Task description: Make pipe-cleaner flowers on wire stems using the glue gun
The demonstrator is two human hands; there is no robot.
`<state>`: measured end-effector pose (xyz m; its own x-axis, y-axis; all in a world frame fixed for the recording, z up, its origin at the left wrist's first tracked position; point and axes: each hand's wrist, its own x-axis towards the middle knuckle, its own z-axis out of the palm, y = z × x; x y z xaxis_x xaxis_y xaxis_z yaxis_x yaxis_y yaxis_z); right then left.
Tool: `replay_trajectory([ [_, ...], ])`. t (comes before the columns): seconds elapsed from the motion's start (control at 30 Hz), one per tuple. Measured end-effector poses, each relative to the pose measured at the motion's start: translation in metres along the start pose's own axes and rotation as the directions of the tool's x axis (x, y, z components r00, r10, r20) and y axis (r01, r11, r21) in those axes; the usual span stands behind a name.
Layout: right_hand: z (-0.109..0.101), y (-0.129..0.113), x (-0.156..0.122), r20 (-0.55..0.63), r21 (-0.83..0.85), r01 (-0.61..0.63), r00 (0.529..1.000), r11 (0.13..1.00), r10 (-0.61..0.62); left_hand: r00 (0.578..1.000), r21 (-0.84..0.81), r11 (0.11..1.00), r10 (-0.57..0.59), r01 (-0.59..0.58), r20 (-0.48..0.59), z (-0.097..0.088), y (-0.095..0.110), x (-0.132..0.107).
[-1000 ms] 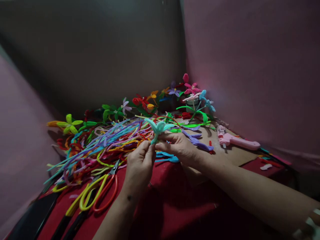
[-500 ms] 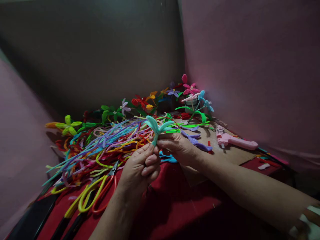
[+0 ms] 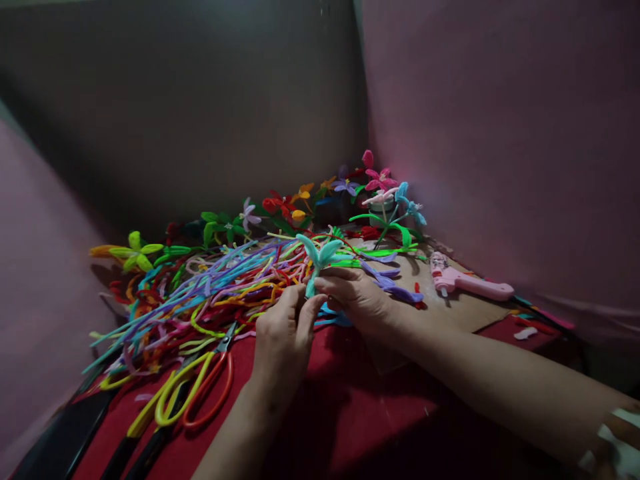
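Observation:
Between both hands, over the front of the table, is a mint-green pipe-cleaner flower piece [image 3: 320, 257] with petal loops spreading upward from a twisted base. My left hand [image 3: 286, 327] pinches the lower end of that base between thumb and fingers. Just above, from the right side, my right hand [image 3: 353, 293] grips the base with thumb and forefinger. Fingertips partly hide the base. Behind the hands lie purple pipe-cleaner petals [image 3: 395, 283] and a heap of loose, many-coloured pipe cleaners [image 3: 220, 287].
Red-handled scissors [image 3: 220, 373] and a yellow-and-black handled tool [image 3: 165, 400] lie at the left front. A pink glue gun [image 3: 470, 281] rests on cardboard [image 3: 450, 317] at the right. Finished flowers [image 3: 383, 179] stand along the back by the walls.
My left hand has turned, its back now facing me, with the grip shifted on the base. The mint-green piece has moved slightly right and turned a little.

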<state>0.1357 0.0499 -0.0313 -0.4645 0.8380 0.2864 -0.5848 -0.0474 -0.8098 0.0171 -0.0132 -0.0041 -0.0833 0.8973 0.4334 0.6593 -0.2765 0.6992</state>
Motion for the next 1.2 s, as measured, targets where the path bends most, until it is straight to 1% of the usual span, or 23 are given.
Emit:
replay_trajectory([
  [0.03,0.001,-0.001,-0.001,-0.005,-0.001,0.007,1.0,1.0,-0.007,0.995,0.118,0.99,0.081,-0.074,-0.05,0.002,-0.003,-0.001],
  [0.1,0.004,-0.002,-0.002,-0.02,-0.018,0.018,1.0,1.0,-0.019,0.979,0.264,0.951,0.186,-0.158,-0.084,0.004,-0.008,-0.003],
  [0.17,0.007,-0.004,-0.004,-0.033,-0.055,0.029,0.999,0.998,-0.031,0.978,0.282,0.946,0.19,-0.16,-0.083,0.005,-0.01,-0.003],
  [0.2,0.008,-0.004,-0.004,-0.032,-0.079,0.033,0.999,0.996,-0.036,0.984,0.253,0.958,0.16,-0.135,-0.082,0.004,-0.01,-0.003],
  [0.27,0.009,-0.006,-0.004,-0.005,-0.131,0.051,0.999,0.99,-0.052,0.996,0.121,0.991,0.071,-0.063,-0.062,0.002,-0.007,-0.003],
  [0.33,0.009,-0.008,-0.004,0.034,-0.169,0.059,0.998,0.984,-0.054,0.999,-0.093,0.995,-0.043,0.042,-0.011,0.0,-0.002,-0.001],
  [0.37,0.009,-0.01,-0.004,0.049,-0.179,0.055,0.998,0.982,-0.047,0.994,-0.214,0.97,-0.107,0.112,0.034,-0.002,0.0,0.0],
  [0.4,0.009,-0.011,-0.004,0.058,-0.185,0.047,0.998,0.982,-0.037,0.981,-0.331,0.924,-0.171,0.191,0.088,-0.003,0.001,0.001],
  [0.47,0.008,-0.013,-0.003,0.059,-0.191,0.033,0.998,0.981,-0.023,0.938,-0.522,0.779,-0.271,0.347,0.218,-0.005,0.003,0.003],
  [0.53,0.007,-0.013,-0.003,0.045,-0.2,0.045,0.998,0.979,-0.037,0.894,-0.64,0.625,-0.295,0.447,0.336,-0.007,0.002,0.005],
  [0.6,0.005,-0.012,-0.002,0.037,-0.212,0.05,0.998,0.976,-0.044,0.869,-0.703,0.512,-0.271,0.494,0.413,-0.009,0.0,0.006],
  [0.67,0.003,-0.01,-0.002,0.05,-0.206,0.025,0.999,0.978,-0.015,0.851,-0.732,0.435,-0.239,0.524,0.468,-0.009,-0.003,0.007],
  [0.8,0.0,-0.005,-0.002,0.076,-0.093,-0.072,0.994,0.993,0.079,0.813,-0.764,0.28,-0.157,0.581,0.56,-0.007,-0.008,0.006],
  [0.87,0.0,-0.003,-0.003,0.103,-0.038,-0.117,0.987,0.992,0.12,0.807,-0.776,0.222,-0.122,0.59,0.578,-0.006,-0.01,0.006],
  [0.9,0.0,-0.003,-0.003,0.118,-0.026,-0.122,0.985,0.992,0.124,0.804,-0.777,0.211,-0.112,0.593,0.584,-0.006,-0.011,0.006],
  [0.97,0.0,-0.002,-0.002,0.127,-0.026,-0.099,0.987,0.995,0.102,0.791,-0.756,0.24,-0.118,0.609,0.6,-0.007,-0.01,0.006],
  [1.0,-0.001,-0.001,-0.001,0.114,-0.033,-0.076,0.99,0.997,0.079,0.786,-0.736,0.284,-0.136,0.614,0.604,-0.007,-0.008,0.006],
  [1.03,-0.002,0.0,-0.001,0.094,-0.036,-0.055,0.994,0.998,0.058,0.79,-0.713,0.353,-0.165,0.606,0.59,-0.007,-0.006,0.006],
  [1.07,-0.002,0.002,0.0,0.065,-0.036,-0.043,0.997,0.998,0.045,0.809,-0.679,0.454,-0.203,0.577,0.551,-0.007,-0.004,0.006],
  [1.1,-0.003,0.002,0.001,0.025,-0.036,-0.04,0.999,0.999,0.041,0.847,-0.629,0.58,-0.238,0.517,0.475,-0.006,-0.002,0.005],
  [1.13,-0.003,0.003,0.001,-0.016,-0.039,-0.042,0.999,0.998,0.041,0.895,-0.546,0.721,-0.25,0.427,0.37,-0.005,0.0,0.004],
  [1.17,-0.002,0.003,0.001,-0.056,-0.045,-0.044,0.998,0.998,0.041,0.943,-0.423,0.851,-0.223,0.312,0.248,-0.003,0.001,0.003],
  [1.2,-0.001,0.002,0.0,-0.091,-0.059,-0.041,0.995,0.997,0.036,0.978,-0.265,0.946,-0.159,0.189,0.131,0.0,0.0,0.002],
])
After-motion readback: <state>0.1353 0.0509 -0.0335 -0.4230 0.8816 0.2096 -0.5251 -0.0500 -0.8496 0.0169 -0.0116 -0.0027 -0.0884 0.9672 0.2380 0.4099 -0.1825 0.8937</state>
